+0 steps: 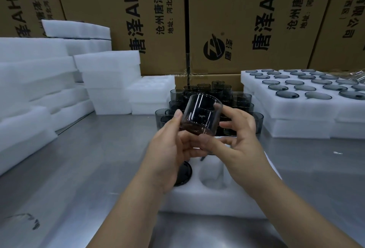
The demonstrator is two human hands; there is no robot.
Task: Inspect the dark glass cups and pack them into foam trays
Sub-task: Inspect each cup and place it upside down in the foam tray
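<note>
Left hand [167,149] and right hand [241,141] grip one cup [199,117] above a barely filled foam tray [207,204]; full trays [296,107] line the table's right edge, and loose cups [243,97] remain.

You are holding both bare forearms stretched forward, hands meeting in front of you. Your left hand [167,149] is cupping the tilted dark glass cup [199,115] from below, thumb up its side. Your right hand [240,145] is gripping its other side, index fingertip at the rim.
</note>
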